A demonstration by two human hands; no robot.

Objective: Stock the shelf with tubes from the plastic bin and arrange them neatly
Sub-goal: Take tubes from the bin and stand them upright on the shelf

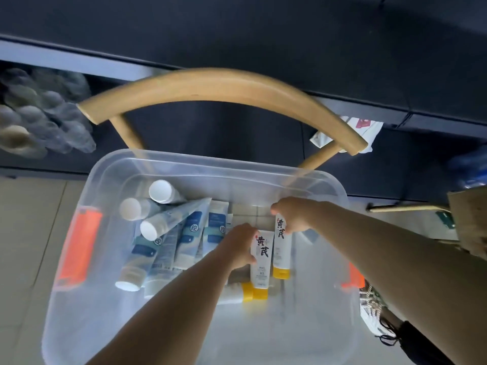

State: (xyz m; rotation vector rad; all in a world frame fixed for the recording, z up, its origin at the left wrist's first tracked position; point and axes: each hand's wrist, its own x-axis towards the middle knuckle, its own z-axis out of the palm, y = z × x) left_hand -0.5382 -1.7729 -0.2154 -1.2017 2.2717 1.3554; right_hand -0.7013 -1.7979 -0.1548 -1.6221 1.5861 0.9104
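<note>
- Pale floor tiles (pixel 23 233) run beneath a curved tan wooden chair back (pixel 218 85), and a clear plastic bin with orange latches (pixel 110 164) sits in front of it; dark shelving (pixel 263 35) fills the background.
- Along the bin's left wall lies a loose heap of blue-and-white squeeze tubes with white caps (pixel 189 233).
- Toward the bin's right wall lie white tubes with black characters and yellow caps.
- The left hand (pixel 238 246) grips one yellow-capped tube (pixel 261 259), its fingers curled round the upper body.
- The right hand (pixel 293 214) pinches a second yellow-capped tube (pixel 282 246) near its crimped end.
- These tubes look light and soft-walled, probably smooth and a little slippery; holding mid-body or by the stiff cap shoulder seems safer than squeezing the flat tail.
</note>
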